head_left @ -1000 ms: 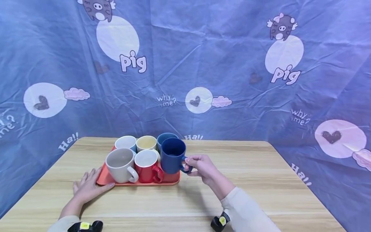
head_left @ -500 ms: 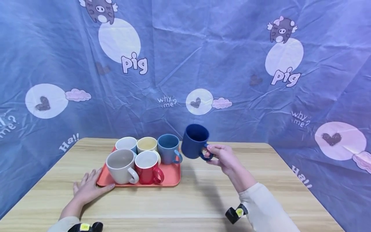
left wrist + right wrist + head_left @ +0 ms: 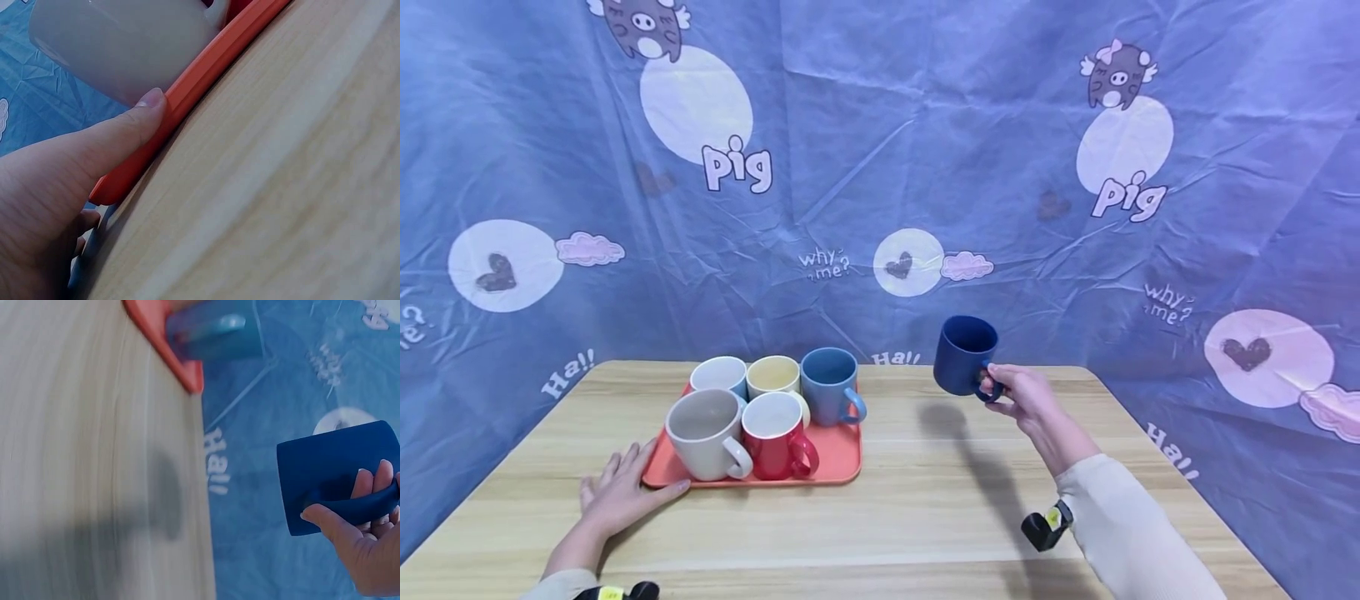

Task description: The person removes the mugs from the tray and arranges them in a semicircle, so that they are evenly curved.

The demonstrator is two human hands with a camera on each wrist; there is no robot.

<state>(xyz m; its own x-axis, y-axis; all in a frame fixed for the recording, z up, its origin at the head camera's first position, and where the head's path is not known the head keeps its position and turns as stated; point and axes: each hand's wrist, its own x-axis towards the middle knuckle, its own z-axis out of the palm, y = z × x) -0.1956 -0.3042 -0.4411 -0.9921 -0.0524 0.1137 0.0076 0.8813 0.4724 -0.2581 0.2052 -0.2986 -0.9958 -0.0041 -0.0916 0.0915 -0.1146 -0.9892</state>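
Note:
In the head view my right hand (image 3: 1026, 400) grips a dark blue mug (image 3: 958, 358) by its handle, lifted above the table to the right of the tray. The right wrist view shows fingers curled through the handle of that dark blue mug (image 3: 340, 462). My left hand (image 3: 621, 496) rests at the near left corner of an orange-red tray (image 3: 838, 467), fingers spread along its side. In the left wrist view the thumb (image 3: 134, 125) touches the rim of the tray (image 3: 206, 69), close to a grey-white mug (image 3: 119, 44).
On the tray stand a grey-white mug (image 3: 703, 433), a red mug (image 3: 771, 446), a light blue mug (image 3: 721, 379), a cream mug (image 3: 773, 377) and a medium blue mug (image 3: 831, 387). A printed blue cloth (image 3: 850, 167) hangs behind the wooden table (image 3: 880, 533).
My right hand has lifted the dark blue mug off the tray's front right and carried it up and to the right. The left hand stays at the tray's corner.

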